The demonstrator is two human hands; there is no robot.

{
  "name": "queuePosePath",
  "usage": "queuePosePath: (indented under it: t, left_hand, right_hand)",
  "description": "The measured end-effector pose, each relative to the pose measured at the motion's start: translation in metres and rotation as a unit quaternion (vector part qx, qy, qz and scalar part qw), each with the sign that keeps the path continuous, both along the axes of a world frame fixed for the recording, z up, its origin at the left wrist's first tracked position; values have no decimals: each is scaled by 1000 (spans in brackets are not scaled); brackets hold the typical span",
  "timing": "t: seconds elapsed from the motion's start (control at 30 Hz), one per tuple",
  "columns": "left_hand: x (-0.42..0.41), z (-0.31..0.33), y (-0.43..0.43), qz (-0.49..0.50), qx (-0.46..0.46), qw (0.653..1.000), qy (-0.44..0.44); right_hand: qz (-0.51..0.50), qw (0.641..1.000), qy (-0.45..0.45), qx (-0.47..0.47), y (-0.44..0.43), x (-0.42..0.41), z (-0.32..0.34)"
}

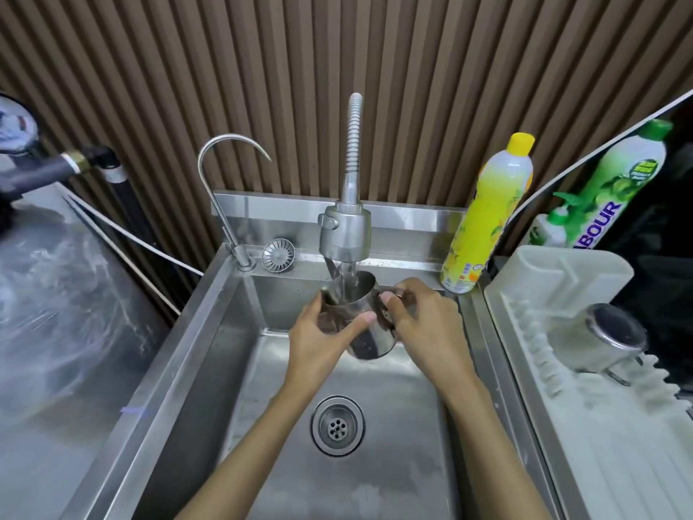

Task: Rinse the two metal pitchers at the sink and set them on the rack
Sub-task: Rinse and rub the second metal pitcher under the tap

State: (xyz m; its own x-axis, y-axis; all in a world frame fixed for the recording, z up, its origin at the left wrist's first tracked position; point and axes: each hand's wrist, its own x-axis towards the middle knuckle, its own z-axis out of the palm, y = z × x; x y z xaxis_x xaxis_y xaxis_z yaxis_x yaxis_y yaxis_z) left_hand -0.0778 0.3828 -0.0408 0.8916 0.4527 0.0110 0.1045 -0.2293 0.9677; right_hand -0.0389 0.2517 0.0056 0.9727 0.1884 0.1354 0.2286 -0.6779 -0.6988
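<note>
Left hand (322, 339) fingers curl round a metal pitcher (360, 300); the right hand (420, 324) pinches its handle, over the sink (375, 463) under the running faucet (345, 234). A second pitcher (607, 339) sits upturned on the rack (562, 279). The green bottle (615, 189) behind it reads "BOUR".

sprayer head (345, 234) above, yellow bottle (483, 227) rightward

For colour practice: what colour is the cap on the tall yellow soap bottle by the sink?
Yellow cap, head view.
</note>
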Motion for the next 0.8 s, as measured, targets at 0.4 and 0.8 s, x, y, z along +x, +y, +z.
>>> queuePosePath:
  t: [0.4,0.8]
  left_hand:
    - [15,19,3,57,166,972,-158]
    - [-8,11,-2,63,64,996,13]
  right_hand:
    - [65,825,243,506,15,9,-38]
    - [-4,999,2,33,-1,1,6]
